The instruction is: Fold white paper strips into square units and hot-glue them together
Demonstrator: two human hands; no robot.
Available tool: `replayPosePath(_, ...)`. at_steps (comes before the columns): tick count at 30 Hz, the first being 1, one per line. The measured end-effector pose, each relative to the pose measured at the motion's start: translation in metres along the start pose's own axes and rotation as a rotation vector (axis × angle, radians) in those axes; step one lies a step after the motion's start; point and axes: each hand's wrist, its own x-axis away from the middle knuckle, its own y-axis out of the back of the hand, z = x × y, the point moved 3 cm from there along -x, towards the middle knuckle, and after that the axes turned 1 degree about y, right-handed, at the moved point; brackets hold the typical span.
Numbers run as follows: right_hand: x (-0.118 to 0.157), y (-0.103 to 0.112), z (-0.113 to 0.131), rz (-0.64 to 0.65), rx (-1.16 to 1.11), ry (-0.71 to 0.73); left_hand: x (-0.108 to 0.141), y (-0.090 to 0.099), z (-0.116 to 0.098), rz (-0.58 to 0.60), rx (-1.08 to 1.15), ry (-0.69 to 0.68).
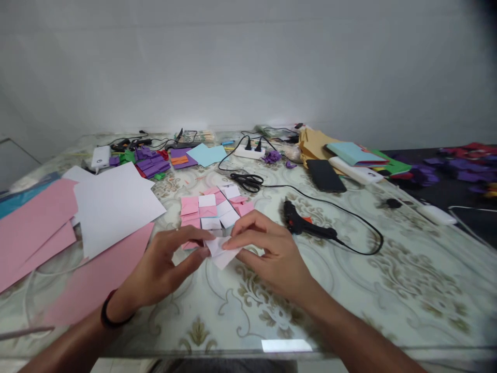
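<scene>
Between both hands is a small folded piece of white paper [222, 257], held just above the tabletop near its front. My left hand [165, 264] pinches its left corner between thumb and fingers. From the other side my right hand [272, 248] grips the right part, index finger lying on the folded face. Right behind the hands lie several small folded pink and white paper squares [208, 211], partly hidden by the fingers. Scissors [247, 181] with black handles rest beyond them. A black glue gun [306, 223] lies to the right of my right hand.
White sheets [116, 210] and pink sheets [34, 228] spread on the left. At the back are purple folded papers [151, 161] and a power strip [249, 151]. A phone [325, 175] lies at the right, and the glue gun's cord [373, 253] loops across the table.
</scene>
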Motion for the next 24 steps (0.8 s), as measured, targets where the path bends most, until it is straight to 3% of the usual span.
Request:
replayPosePath(4,0.0021,-0.0024,0.0026,0.006,0.027,0.094,0.0041,0.0011,0.0025,-0.036,-0.014,0.005)
replayPosePath(11,0.0016,-0.0018,0.0023,0.012,0.058,0.064,0.007,0.0022,0.0052,-0.176,0.067,-0.022)
replayPosePath(20,0.0047,0.0003,0.0049,-0.029,0.061,0.11,0.0027,0.0001,-0.0025,-0.135,0.263,-0.064)
replayPosePath(24,0.0043,-0.0001,0.0055,-0.054,0.043,0.086,0.0009,0.0,-0.0006,-0.052,0.346,-0.021)
